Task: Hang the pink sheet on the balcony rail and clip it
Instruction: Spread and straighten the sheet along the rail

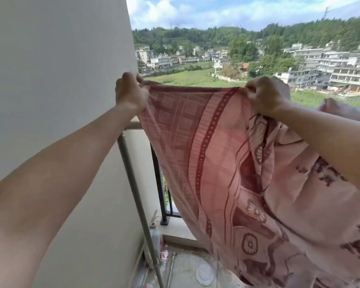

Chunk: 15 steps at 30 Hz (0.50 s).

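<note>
Fingers of the left hand [131, 92] are clenched on the left end of the pink sheet's [216, 159] top edge, beside the white wall [56, 69]. The sheet stretches taut across and hangs down in front of the balcony rail [160, 183]. Right hand [264, 95] fingers pinch the bunched edge.

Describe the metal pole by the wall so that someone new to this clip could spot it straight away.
Start at the big white wall on the left. Follow its right edge down from the left hand towards the floor: the grey metal pole leans there. Unlike the black railing post beside it, it is pale, bare and slanted.
</note>
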Each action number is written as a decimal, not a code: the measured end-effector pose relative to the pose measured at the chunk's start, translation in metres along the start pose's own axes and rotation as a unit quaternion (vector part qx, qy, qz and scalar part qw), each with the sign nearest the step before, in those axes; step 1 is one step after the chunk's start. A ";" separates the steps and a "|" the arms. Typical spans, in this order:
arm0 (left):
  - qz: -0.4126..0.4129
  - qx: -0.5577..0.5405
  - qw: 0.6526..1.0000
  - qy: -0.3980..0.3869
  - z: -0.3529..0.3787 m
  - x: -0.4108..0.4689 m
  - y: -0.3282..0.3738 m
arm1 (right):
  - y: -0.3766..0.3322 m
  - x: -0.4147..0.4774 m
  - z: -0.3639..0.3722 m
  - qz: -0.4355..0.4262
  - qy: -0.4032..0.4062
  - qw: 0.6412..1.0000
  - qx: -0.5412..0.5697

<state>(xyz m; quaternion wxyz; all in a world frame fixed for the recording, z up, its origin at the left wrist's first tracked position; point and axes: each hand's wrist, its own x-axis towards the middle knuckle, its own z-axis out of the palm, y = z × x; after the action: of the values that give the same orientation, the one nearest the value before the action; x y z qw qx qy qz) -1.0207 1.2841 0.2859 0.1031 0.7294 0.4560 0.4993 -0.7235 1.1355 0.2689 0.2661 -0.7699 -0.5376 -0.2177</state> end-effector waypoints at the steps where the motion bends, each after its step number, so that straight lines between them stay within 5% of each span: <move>1: 0.010 0.037 0.999 0.021 -0.004 0.014 -0.004 | -0.013 0.006 -0.001 -0.014 0.005 1.000 0.001; 5: -0.041 0.156 0.985 0.058 -0.012 0.041 -0.045 | -0.044 0.008 0.003 -0.051 -0.048 0.997 0.027; 9: -0.122 0.294 0.947 -0.053 0.008 0.037 -0.084 | -0.030 -0.022 0.021 -0.024 -0.206 0.978 -0.002; 12: -0.131 0.301 0.934 -0.140 0.028 0.030 -0.072 | -0.016 -0.034 0.026 -0.007 -0.174 0.985 -0.014; 15: -0.037 0.241 0.950 -0.197 0.054 0.014 -0.032 | -0.004 -0.042 0.021 -0.018 -0.119 0.992 0.033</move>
<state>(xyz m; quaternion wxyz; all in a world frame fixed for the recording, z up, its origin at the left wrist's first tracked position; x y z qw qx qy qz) -0.9930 1.3294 0.2490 0.0302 0.7988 0.5602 0.2170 -0.7397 1.1200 0.2273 0.2212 -0.7716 -0.5860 -0.1111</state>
